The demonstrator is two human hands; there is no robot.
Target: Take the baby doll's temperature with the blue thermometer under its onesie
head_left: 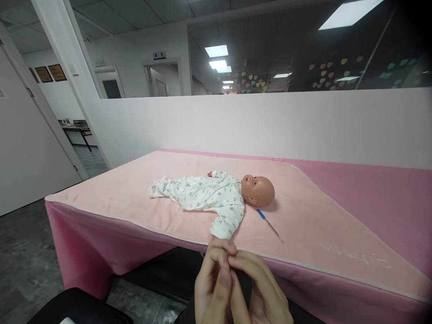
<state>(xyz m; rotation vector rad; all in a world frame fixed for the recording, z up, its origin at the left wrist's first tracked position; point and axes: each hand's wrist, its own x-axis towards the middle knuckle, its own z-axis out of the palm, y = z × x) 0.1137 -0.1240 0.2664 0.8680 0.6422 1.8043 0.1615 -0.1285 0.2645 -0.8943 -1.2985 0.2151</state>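
A baby doll in a white patterned sleepsuit lies on its back, its head to the right. My left hand and my right hand meet at the table's near edge, just below the cuff of the doll's near sleeve. The fingers of both are curled and pinched together, tips touching. Whatever they hold, if anything, is hidden, as is the doll's near hand. Right of the sleeve, close to the head, lies a thin clear stick with a blue end.
A peach mat covers most of the table, over a pink cloth that hangs down in front. Behind stands a white half wall with glass above. Part of a black seat shows at lower left, and a white door at far left.
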